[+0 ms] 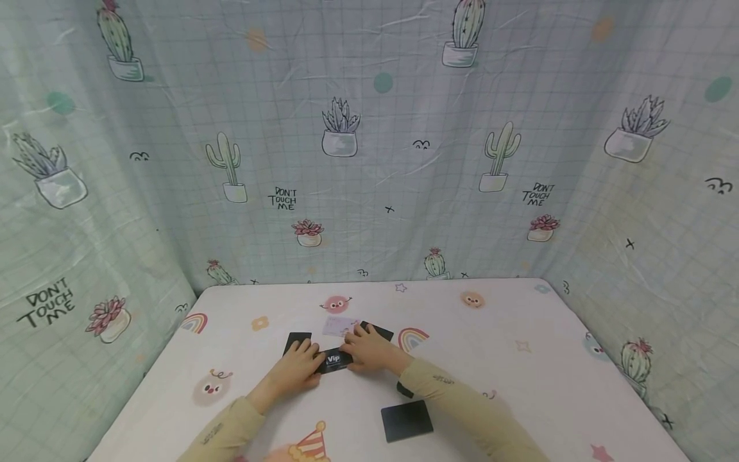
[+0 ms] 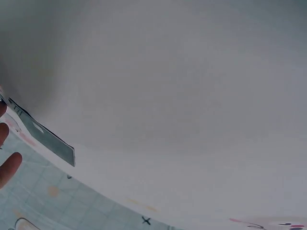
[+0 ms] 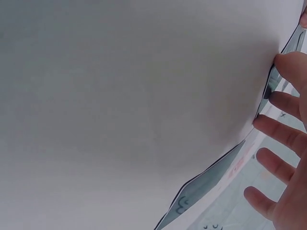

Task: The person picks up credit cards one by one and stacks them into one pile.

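Observation:
In the head view, a black card with "Vip" printed on it (image 1: 333, 360) lies between the two hands near the middle of the table. My left hand (image 1: 293, 367) holds its left end, and my right hand (image 1: 367, 350) pinches its right end between thumb and fingers. Just behind the left hand lies a dark card (image 1: 297, 337), partly covered by the fingers. Another black card (image 1: 381, 331) sticks out behind the right hand. A pale purple card (image 1: 339, 326) lies beyond the Vip card. The right wrist view shows the thumb (image 3: 291, 68) at a card's edge.
A larger dark rectangular card (image 1: 407, 421) lies near the front of the white patterned table (image 1: 491, 333). Partly under the right forearm is a small dark object (image 1: 405, 389). Cactus-print curtain (image 1: 381, 173) hangs at the back and both sides.

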Motion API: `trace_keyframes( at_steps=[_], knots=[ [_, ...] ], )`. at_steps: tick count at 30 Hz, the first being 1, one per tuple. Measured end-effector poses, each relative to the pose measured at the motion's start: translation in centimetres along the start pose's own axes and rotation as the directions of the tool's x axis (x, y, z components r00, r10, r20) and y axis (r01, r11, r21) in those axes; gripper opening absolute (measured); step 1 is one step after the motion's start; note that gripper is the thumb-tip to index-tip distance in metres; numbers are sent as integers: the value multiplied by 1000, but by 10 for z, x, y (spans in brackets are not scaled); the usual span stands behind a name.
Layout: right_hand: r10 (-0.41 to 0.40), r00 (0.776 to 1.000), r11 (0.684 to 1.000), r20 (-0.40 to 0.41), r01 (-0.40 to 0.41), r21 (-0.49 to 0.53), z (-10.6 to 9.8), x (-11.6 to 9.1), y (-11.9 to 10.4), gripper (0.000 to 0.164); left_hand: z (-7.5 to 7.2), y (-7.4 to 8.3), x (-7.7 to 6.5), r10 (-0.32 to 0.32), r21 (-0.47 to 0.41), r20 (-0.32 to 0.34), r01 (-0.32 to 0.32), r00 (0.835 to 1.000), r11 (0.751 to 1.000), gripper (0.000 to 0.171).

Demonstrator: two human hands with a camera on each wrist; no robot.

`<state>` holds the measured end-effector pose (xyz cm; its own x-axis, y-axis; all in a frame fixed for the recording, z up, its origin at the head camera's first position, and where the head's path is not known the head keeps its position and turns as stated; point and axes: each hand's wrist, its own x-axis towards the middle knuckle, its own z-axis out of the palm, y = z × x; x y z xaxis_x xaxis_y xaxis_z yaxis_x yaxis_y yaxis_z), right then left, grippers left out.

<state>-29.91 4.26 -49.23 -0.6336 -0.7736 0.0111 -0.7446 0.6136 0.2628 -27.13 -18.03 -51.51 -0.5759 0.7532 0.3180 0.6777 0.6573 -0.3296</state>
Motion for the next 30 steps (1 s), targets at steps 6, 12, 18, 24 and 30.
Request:
trace_keyframes(
  at_steps=[6, 12, 18, 24, 30],
  knots=[
    [-17, 1000, 1000, -13, 17, 6, -2, 0, 0, 41, -1, -2, 1, 5, -24, 27, -4, 1000, 1000, 35],
    [-9, 1000, 1000, -10, 9, 0, 1, 1, -1, 42, 2, -3, 2, 4, 1, 43, -4, 999, 1000, 35],
    [-11, 1000, 1000, -20, 10, -15, 2, 2, -3, 42, 8, -4, 2, -2, 29, 49, 0, 999, 1000, 44],
    [-21, 999, 999, -33, 19, -44, 2, 2, -6, 44, 12, -3, 0, -18, 34, 82, 16, 996, 999, 48],
    [-12, 999, 995, -33, 8, -102, 1, 2, -7, 47, 15, -2, 0, -23, 54, 67, 19, 998, 998, 49]
  ],
)
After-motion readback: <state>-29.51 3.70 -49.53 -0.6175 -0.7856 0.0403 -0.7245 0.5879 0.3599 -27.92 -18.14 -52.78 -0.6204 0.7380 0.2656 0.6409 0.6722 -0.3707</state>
